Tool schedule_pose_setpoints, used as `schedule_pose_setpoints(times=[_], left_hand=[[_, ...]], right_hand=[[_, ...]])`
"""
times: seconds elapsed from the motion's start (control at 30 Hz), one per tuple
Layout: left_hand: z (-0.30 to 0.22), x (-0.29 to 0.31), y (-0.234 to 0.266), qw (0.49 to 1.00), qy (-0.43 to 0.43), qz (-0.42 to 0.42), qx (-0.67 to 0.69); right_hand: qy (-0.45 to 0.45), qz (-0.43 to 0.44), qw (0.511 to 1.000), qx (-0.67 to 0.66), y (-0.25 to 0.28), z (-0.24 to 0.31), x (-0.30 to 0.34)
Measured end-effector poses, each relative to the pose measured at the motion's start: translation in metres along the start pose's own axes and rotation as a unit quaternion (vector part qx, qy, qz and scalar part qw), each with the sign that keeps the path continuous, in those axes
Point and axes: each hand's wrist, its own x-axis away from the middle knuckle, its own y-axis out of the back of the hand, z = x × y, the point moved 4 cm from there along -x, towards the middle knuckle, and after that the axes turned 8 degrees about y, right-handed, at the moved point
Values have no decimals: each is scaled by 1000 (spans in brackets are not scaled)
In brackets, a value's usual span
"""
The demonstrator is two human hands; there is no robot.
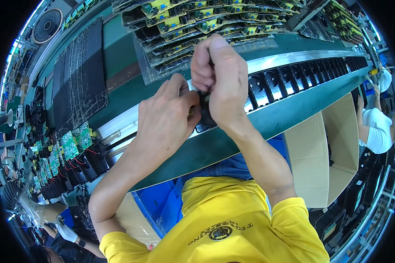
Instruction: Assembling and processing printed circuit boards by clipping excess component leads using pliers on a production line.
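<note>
Both hands work close together over a metal rail at the bench's front edge. My left hand (166, 111) is closed, its thumb and fingers pinched together beside a black plastic case (205, 124). A small yellowish bit shows between those fingers; what it belongs to is hidden. Held just above the case, my right hand (226, 74) is curled like a fist, with the thumb uppermost. Whatever it grips is covered by its own fingers. To its right, a row of open black plastic cases (289, 82) lines the rail.
Stacked trays of yellow circuit boards (193, 22) rise behind my hands. A scratched black mat (80, 74) lies at the left, near green circuit boards with red wires (70, 147). An open cardboard box (309, 162) stands at the right. Other people work at both sides.
</note>
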Motion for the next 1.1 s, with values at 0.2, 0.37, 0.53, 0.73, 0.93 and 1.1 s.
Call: schedule_pose_setpoints(times=[0.2,0.37,0.53,0.73,0.93,1.1], left_hand=[[-1,-3,-10,999,3,40,11],[-7,-17,15,998,-20,62,13],[-8,-49,28,947,-16,321,-31],[-7,-32,9,992,-103,-71,-36],[20,27,19,987,-124,-84,-66],[90,102,67,991,-30,-43,-125]], right_hand=[[-36,-30,999,16,4,9,5],[122,188,905,361,14,91,43],[121,314,676,655,38,66,76],[161,300,660,670,42,63,81],[171,270,720,616,39,77,83],[178,243,740,602,48,90,79]])
